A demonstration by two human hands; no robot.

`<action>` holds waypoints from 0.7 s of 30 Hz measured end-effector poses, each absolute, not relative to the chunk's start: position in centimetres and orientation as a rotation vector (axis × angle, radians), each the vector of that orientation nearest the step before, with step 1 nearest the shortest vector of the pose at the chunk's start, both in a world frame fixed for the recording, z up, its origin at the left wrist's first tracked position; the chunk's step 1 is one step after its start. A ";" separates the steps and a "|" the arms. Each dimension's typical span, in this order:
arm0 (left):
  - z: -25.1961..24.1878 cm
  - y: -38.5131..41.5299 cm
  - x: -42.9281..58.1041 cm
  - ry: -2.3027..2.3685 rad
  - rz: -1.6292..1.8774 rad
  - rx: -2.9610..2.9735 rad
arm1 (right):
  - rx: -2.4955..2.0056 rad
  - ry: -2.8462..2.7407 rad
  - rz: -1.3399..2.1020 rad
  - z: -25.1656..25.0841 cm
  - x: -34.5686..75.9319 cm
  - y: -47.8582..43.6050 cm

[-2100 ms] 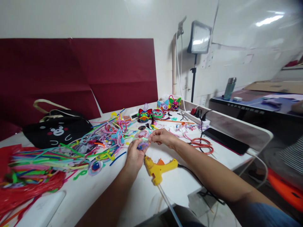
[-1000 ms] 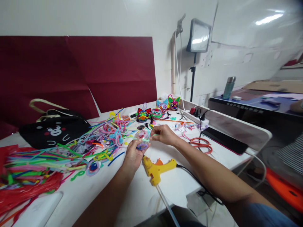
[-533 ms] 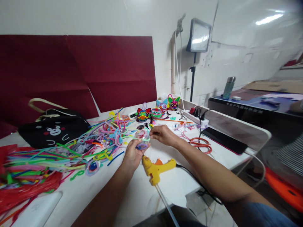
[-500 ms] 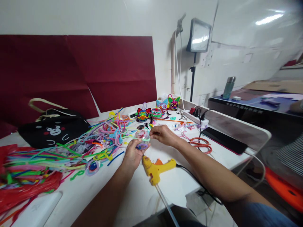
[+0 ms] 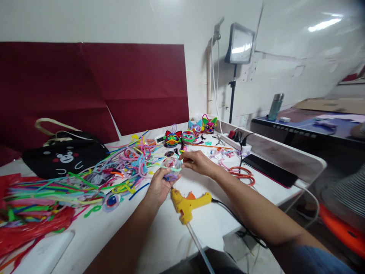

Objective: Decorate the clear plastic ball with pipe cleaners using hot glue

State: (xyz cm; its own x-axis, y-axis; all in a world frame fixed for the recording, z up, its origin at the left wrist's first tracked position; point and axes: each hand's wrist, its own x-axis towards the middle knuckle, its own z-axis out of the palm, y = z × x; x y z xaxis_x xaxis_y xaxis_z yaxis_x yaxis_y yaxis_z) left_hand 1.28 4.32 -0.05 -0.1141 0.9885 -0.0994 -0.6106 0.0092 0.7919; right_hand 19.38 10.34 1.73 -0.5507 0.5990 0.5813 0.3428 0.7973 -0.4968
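My left hand (image 5: 160, 185) is closed around the lower left of a clear plastic ball (image 5: 172, 164), which carries coloured pipe cleaners, a pale green one across its middle and a purple one low down. On the ball's right side, the bent fingers of my right hand (image 5: 195, 162) pinch what looks like the end of the pale green pipe cleaner; the fingertips partly hide it. Just below the hands a yellow hot glue gun (image 5: 186, 205) lies on the white table (image 5: 119, 236), a clear glue stick jutting from its back.
Loose pipe cleaners (image 5: 134, 160) spread over the table's left half, beside a red plastic bag (image 5: 57, 224) and a black bag (image 5: 67, 158). Finished ornaments (image 5: 173, 137) stand at the back. To the right lie a phone (image 5: 269, 170), orange cord (image 5: 242, 175) and a power strip (image 5: 238, 143).
Both hands stay at nearly the same place with the ball between them. The right fingers have shifted very slightly at its right side. The glue gun has not moved.
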 end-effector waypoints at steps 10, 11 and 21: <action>0.0 4.0 1.3 0.778 1.469 0.647 | -0.596 -2.007 0.879 0.7 19.4 11.5; 0.0 4.0 1.4 0.767 1.470 0.658 | -0.586 -1.974 0.946 0.7 19.4 11.6; -0.3 3.4 2.7 0.702 1.576 0.759 | -0.456 -1.743 1.431 1.0 19.6 11.4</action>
State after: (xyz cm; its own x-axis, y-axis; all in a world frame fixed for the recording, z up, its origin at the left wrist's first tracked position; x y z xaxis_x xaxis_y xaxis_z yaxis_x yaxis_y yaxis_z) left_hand 2.67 3.38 -0.26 -0.0969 0.9915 0.0869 -0.5989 -0.1279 0.7906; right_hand 19.64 11.43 1.03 -0.6018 0.7133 0.3591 -0.2133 0.2898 -0.9330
